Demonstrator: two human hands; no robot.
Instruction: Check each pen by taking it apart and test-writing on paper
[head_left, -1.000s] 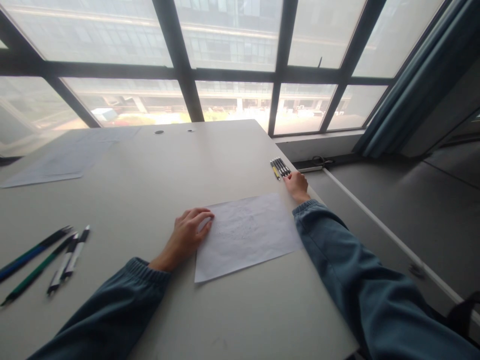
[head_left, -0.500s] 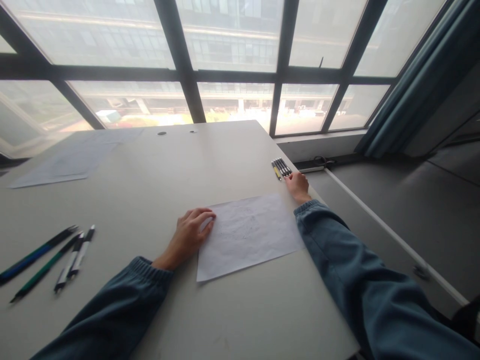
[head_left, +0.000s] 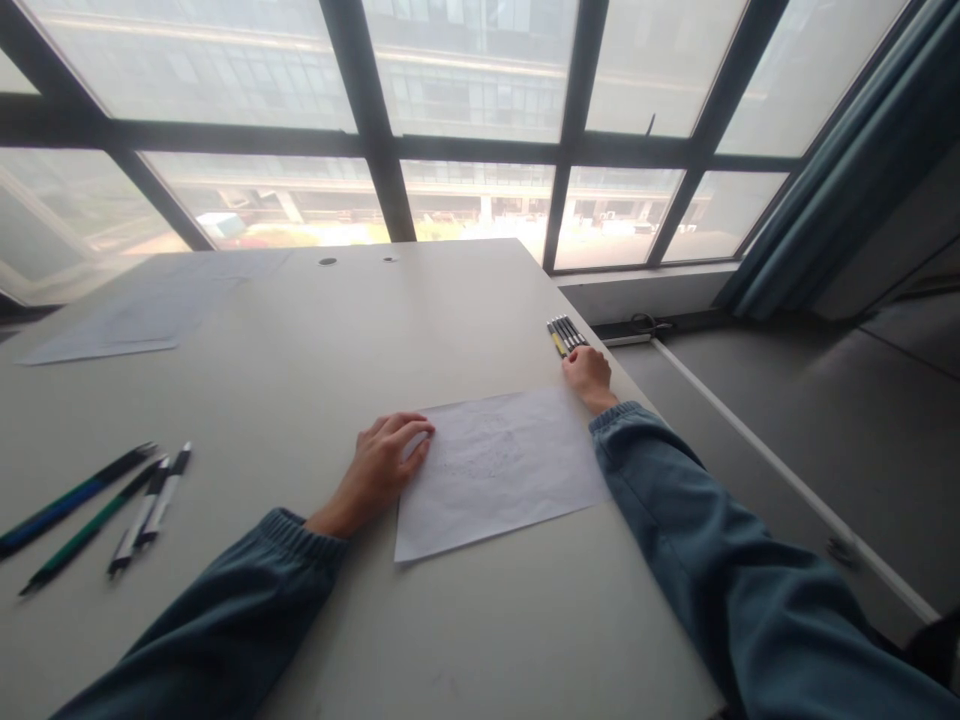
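My left hand (head_left: 381, 462) rests at the left edge of a white sheet of paper (head_left: 502, 480), fingers loosely bent and lying on it, thumb apart. Faint marks show near the sheet's middle. Beyond the sheet's far right corner, my right hand (head_left: 589, 376) is closed, its fingers curled against the near ends of several pens (head_left: 571, 332). These lie side by side in a tight row by the table's right edge, a yellow-marked pen (head_left: 558, 341) at the left end. Whether the right fingers pinch one of them is hidden.
On the left of the white table (head_left: 285, 400) lie a blue-and-black pen (head_left: 75, 498), a green pen (head_left: 90, 530) and two white-and-black pens (head_left: 166, 495). More paper (head_left: 142, 310) lies at the far left. Windows stand behind; the floor drops away on the right.
My right hand has shifted slightly left along the pens' near ends. The yellow-marked pen now sits closer against the others. My left hand stays on the paper.
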